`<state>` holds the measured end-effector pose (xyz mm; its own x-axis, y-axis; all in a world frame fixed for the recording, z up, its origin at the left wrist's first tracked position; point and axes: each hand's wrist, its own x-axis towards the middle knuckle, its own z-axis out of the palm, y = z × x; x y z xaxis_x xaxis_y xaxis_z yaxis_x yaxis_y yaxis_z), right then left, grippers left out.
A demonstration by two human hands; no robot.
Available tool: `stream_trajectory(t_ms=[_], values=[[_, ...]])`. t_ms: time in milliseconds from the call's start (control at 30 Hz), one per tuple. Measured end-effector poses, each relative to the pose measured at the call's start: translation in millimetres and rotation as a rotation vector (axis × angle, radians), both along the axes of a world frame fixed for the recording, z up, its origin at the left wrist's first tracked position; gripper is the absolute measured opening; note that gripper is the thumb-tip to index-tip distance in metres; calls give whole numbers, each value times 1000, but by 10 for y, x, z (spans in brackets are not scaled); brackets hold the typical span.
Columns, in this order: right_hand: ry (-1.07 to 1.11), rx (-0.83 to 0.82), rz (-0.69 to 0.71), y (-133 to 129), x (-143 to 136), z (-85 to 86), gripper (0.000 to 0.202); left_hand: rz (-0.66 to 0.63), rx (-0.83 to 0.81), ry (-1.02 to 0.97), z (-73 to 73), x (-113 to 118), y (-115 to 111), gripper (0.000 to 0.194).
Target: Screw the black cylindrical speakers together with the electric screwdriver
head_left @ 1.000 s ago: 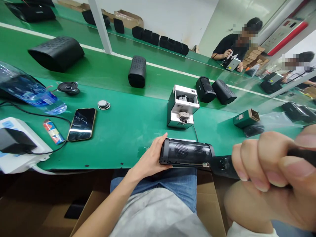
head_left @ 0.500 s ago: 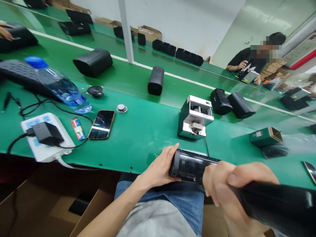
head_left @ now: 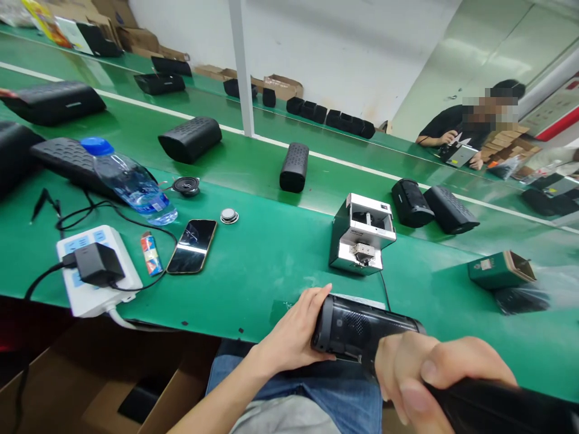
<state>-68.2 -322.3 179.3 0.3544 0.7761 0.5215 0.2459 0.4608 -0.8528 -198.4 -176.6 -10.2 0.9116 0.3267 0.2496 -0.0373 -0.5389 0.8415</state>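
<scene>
A black speaker housing (head_left: 357, 325) lies on its side at the table's front edge, above my lap. My left hand (head_left: 301, 331) grips its left end, thumb and fingers wrapped round it. In the lower right, close to the camera, my right hand (head_left: 434, 367) is closed round a long black tool (head_left: 502, 404), whose tip is hidden behind the fingers at the housing's right part. Just beyond the housing stands a silver and black machine (head_left: 362, 235) with a cable.
Left on the green table (head_left: 253, 271) are a phone (head_left: 192, 247), a power strip (head_left: 99, 271), a water bottle (head_left: 133, 184) and a round speaker driver (head_left: 186, 185). Black speakers (head_left: 294, 167) line the back. A green box (head_left: 500, 270) stands right; a person (head_left: 470, 126) works beyond.
The view has shifted, so the table and its objects appear lower and slightly to the right. Both hands keep their grips on the housing and the tool.
</scene>
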Motion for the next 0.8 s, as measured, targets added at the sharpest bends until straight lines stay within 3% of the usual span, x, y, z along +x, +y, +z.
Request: stream_trajectory(t_ms=[100,200,333,400,500,600,800], values=[[20,-32,-44,12,-35,46,19,22,-14,-2,-15,-2,-2,165],[109,17,-112,35,39,247,9,35,-26,22,-12,-3,-6,168],[239,236,-353,246,443,584,29,33,-20,40,-4,1,-13,167],[186,326,-466,468,719,650,33,35,-23,37,-6,7,-14,167],[66,402,-550,833,1067,575,27,48,-26,30,-11,11,-14,166],[42,348,-583,1069,1243,424,25,48,-28,24,-14,5,-13,162],[52,306,-606,1146,1282,330,26,57,-41,22,6,-1,-14,162]])
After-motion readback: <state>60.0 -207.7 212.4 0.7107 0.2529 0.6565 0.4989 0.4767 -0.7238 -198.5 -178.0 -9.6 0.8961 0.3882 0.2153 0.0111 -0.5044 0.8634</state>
